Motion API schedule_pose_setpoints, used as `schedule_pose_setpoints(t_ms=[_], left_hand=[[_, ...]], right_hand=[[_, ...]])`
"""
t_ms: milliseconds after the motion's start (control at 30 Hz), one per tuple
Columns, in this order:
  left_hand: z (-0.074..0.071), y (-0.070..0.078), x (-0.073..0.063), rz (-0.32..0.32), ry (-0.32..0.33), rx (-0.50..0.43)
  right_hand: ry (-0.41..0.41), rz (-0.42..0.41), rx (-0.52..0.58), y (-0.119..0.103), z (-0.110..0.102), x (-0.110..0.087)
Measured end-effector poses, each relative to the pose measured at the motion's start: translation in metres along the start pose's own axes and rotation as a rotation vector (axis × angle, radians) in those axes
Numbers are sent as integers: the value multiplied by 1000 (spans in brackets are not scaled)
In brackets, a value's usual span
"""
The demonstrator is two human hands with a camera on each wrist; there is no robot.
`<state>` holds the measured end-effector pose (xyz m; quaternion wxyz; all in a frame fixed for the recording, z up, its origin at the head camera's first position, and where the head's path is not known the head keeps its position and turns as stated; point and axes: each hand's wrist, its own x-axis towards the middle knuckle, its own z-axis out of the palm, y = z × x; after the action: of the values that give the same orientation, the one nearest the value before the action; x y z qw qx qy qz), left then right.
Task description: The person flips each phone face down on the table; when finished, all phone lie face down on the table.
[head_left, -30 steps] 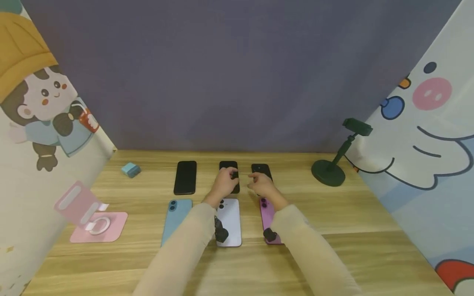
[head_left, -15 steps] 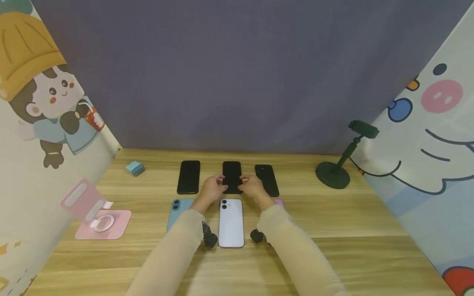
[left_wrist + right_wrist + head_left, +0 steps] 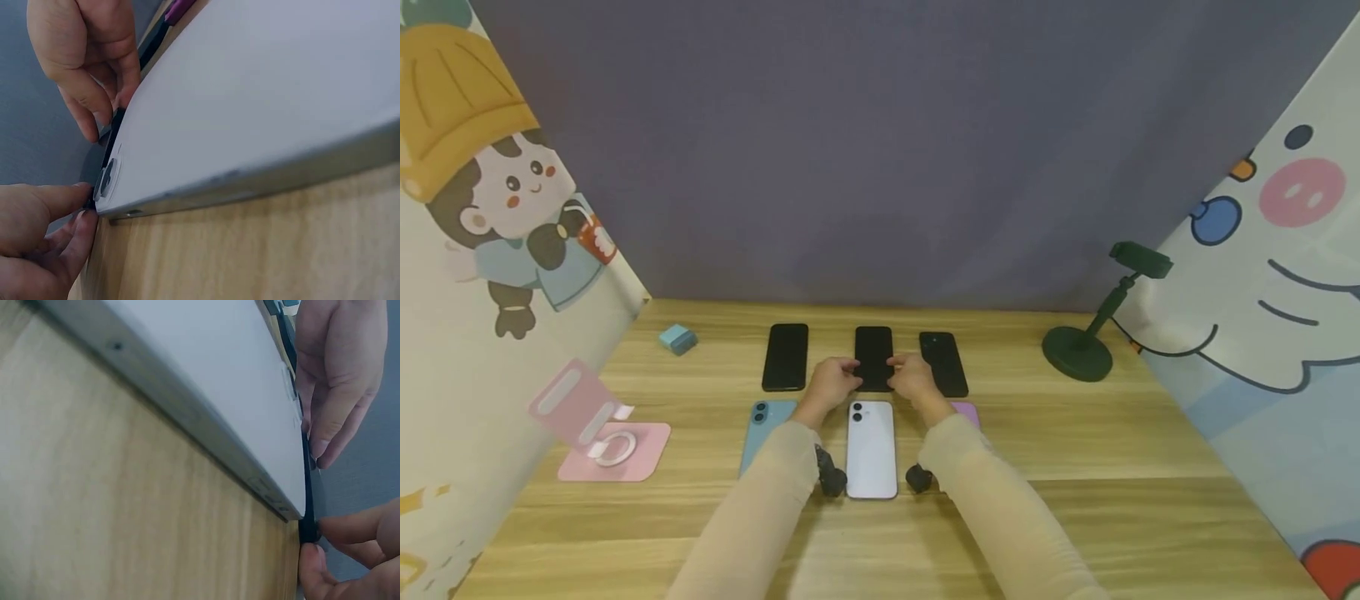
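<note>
A middle black phone [image 3: 874, 354] lies screen up in the back row, between my two hands. My left hand [image 3: 829, 385] pinches its left edge between thumb and fingertips. At the opposite edge, my right hand [image 3: 916, 382] does the same. Both grips also show in the wrist views, where the left hand [image 3: 44, 234] and the right hand [image 3: 359, 544] meet the phone's thin dark side. Just in front of it a white phone [image 3: 872, 454] lies back up, its cameras toward the hands. This white phone fills much of both wrist views.
Another black phone [image 3: 786, 358] lies left, and a black phone with cameras showing [image 3: 944, 367] right. A blue phone [image 3: 763, 429] and a purple phone [image 3: 967, 412] are partly under the sleeves. Around them stand a pink stand [image 3: 651, 450], a small blue block [image 3: 678, 339] and a dark green stand [image 3: 1077, 354].
My hands were over the middle and right black phones one second ago. They have since come to the two sides of the middle one and taken its edges. The head view shifted slightly.
</note>
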<state>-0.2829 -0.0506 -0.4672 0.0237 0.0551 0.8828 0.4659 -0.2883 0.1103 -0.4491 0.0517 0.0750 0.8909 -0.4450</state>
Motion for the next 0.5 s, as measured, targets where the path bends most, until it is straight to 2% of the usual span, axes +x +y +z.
schedule_pose_setpoints(t_ms=[133,267,500], left_hand=[[0,2,0,-17,1,2],[0,4,-1,-8,4,8],[2,6,0,38,20,25]], right_hand=[[-22,-22,66,2,-2,-2],[-69,-32,203,3,-7,-3],[-153,-38,327,-4,-17,-6]])
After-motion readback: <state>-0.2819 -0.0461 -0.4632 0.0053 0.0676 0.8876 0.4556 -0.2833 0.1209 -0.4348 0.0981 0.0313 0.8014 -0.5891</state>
